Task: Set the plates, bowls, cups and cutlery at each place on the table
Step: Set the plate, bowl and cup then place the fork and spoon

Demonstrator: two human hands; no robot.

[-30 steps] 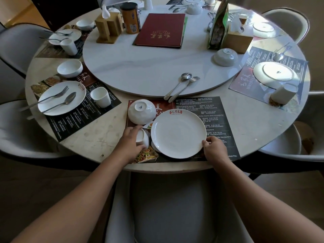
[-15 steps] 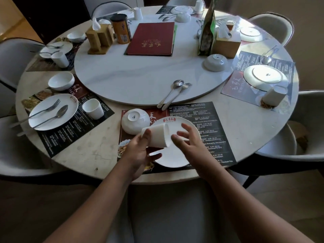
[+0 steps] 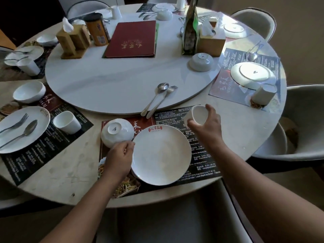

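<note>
At the near place a white plate (image 3: 161, 155) lies on a dark placemat (image 3: 198, 165). An upside-down white bowl (image 3: 117, 132) sits at the plate's upper left. My left hand (image 3: 119, 158) reaches its near rim, fingers curled against it, fingertips hidden. My right hand (image 3: 206, 127) grips a white cup (image 3: 197, 114) from its side, held tilted above the placemat's upper right part, mouth facing up and away. A spoon (image 3: 156, 98) and fork (image 3: 163, 100) lie together on the turntable's near edge.
The white turntable (image 3: 114, 81) carries a red menu (image 3: 131, 39), tissue boxes, a tin, a green bag and another upturned bowl (image 3: 201, 62). The left place (image 3: 22, 128) has plate, cutlery, cup and bowl. The right place (image 3: 252, 76) has a plate and an upturned cup. Chairs ring the table.
The cup passed from my left hand to my right, which carried it up and right past the plate. My left hand dropped to the upturned bowl's near rim.
</note>
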